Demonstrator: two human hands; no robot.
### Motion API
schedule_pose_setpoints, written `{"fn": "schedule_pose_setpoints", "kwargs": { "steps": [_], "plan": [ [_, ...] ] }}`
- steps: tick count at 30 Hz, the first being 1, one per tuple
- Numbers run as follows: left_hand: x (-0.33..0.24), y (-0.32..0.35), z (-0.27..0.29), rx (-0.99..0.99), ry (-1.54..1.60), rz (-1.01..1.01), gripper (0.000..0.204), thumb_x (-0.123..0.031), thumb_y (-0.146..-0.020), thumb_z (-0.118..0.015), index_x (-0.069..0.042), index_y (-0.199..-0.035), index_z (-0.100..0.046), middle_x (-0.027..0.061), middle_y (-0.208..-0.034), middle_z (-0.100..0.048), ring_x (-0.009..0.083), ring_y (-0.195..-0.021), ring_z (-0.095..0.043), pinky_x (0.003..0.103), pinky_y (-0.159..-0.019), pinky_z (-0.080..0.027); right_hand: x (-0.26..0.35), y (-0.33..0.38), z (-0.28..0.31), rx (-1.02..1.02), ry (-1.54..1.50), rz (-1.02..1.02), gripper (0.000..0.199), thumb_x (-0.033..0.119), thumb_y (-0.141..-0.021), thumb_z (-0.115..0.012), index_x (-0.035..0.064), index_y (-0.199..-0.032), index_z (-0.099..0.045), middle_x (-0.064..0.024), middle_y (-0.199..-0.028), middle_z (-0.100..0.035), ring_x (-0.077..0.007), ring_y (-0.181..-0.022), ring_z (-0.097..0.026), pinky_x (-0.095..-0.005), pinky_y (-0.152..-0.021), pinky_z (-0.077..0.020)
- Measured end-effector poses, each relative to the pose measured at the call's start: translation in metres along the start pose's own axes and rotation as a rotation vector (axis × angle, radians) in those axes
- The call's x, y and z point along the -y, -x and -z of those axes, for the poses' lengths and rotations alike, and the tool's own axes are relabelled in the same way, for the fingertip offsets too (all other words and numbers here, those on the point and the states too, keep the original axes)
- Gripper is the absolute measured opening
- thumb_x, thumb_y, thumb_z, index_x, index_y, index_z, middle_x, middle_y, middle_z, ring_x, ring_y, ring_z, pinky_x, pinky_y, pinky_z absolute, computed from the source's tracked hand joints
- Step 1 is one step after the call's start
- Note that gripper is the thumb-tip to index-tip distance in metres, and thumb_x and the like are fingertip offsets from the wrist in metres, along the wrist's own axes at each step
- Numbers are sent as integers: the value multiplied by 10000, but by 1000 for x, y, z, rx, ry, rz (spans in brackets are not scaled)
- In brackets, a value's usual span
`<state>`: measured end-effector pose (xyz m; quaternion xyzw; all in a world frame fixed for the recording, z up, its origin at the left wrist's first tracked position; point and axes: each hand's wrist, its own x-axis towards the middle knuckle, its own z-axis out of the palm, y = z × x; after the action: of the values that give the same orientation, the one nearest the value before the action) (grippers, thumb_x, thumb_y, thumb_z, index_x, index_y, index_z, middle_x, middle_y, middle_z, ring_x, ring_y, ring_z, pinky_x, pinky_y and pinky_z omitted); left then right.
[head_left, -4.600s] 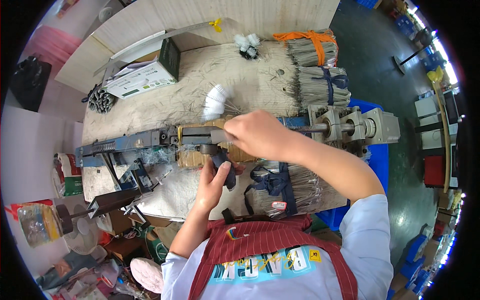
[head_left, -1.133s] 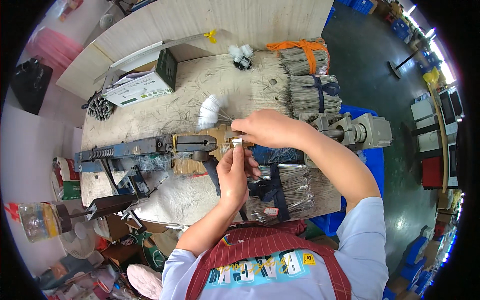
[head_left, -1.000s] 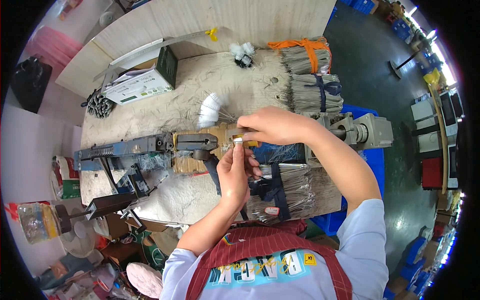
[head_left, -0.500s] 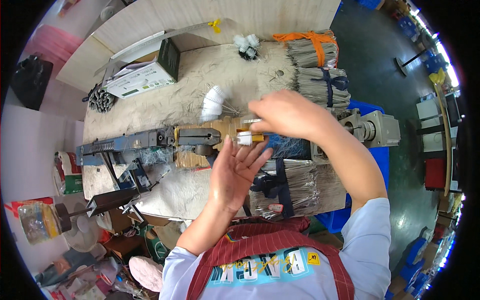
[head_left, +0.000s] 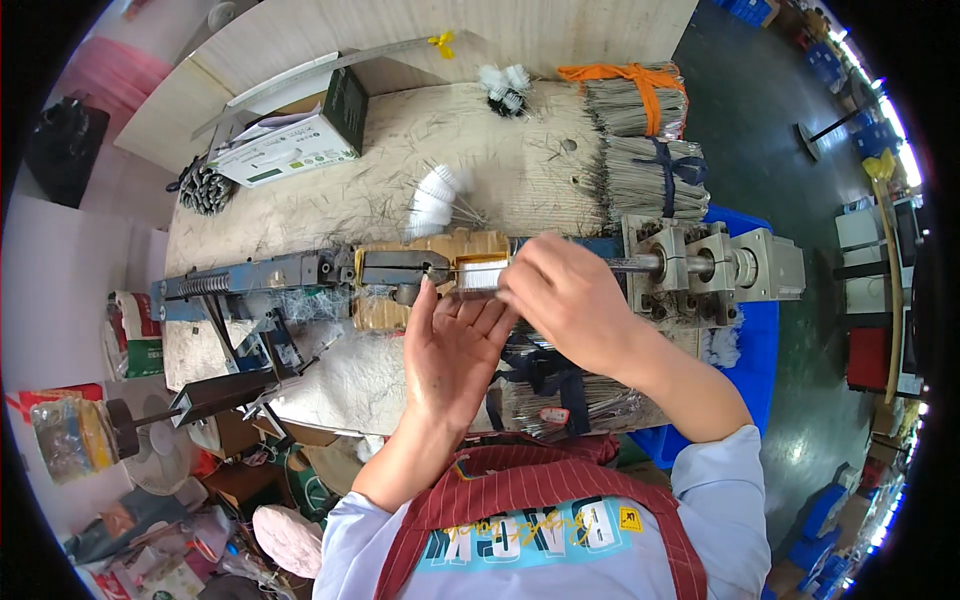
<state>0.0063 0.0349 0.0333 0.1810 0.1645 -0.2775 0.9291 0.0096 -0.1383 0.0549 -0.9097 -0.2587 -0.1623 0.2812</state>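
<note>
My left hand (head_left: 443,362) lies palm up just below a machine's dark metal jaws (head_left: 400,262), its fingers stretched out under a white bristle piece (head_left: 481,276). That piece sits in a small brass-coloured holder to the right of the jaws, and a thin wire seems to run along it. At the holder's right end my right hand (head_left: 572,302) is closed, fingertips pressed together against the white piece. Whatever those fingertips grip is hidden. White finished-looking brushes (head_left: 433,203) with wire stems lie just behind the holder.
Bundles of metal wires, one tied with an orange strip (head_left: 640,90), lie at the right and under my right forearm. A shaft in metal bearing blocks (head_left: 682,262) extends rightward. An open carton (head_left: 290,145) and black-and-white brushes (head_left: 503,92) stand at the back. Left is a blue rail (head_left: 245,288).
My right hand has come down from above and behind the holder to its right end. My left hand has shifted slightly left, still palm up. The shaft at the right is now uncovered.
</note>
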Motion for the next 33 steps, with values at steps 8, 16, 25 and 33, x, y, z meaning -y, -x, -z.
{"fn": "schedule_pose_setpoints", "kwargs": {
  "steps": [8, 16, 25, 33],
  "plan": [
    [8, 2, -5, 12, -8, -47, 567, -378, -978, -471, 79, -1306, -403, 236, -1383, -432, 351, -1347, -381, 463, -1176, -254, -3, -9, 25, -29, -206, -297, 132, 106, -887, -636, 13, -914, -546, -130, -803, -622, -237, -737, -640, -329, -647, -501],
    [2, 3, -5, 24, -141, -60, 620, -383, -994, -440, 102, -1362, -322, 274, -1443, -348, 370, -1375, -339, 466, -1179, -250, 7, 6, 30, 24, -16, -275, 215, 92, -893, -626, 42, -1094, -570, -124, -726, -639, -272, -631, -648, -345, -553, -497],
    [1, 3, -3, -14, -147, -48, 534, -377, -994, -437, 50, -1311, -397, 231, -1417, -400, 337, -1352, -376, 477, -1167, -268, 7, -3, 25, -6, 6, -124, 192, 119, -791, -689, 54, -928, -571, -95, -787, -581, -265, -749, -622, -373, -619, -500],
    [5, 3, -4, -32, -120, -38, 490, -380, -1007, -428, 26, -1281, -414, 190, -1379, -439, 308, -1352, -372, 465, -1154, -290, -1, 1, 8, -69, 160, -57, 141, 96, -789, -707, 38, -841, -589, -88, -823, -530, -280, -789, -569, -383, -674, -468]
  ]
}}
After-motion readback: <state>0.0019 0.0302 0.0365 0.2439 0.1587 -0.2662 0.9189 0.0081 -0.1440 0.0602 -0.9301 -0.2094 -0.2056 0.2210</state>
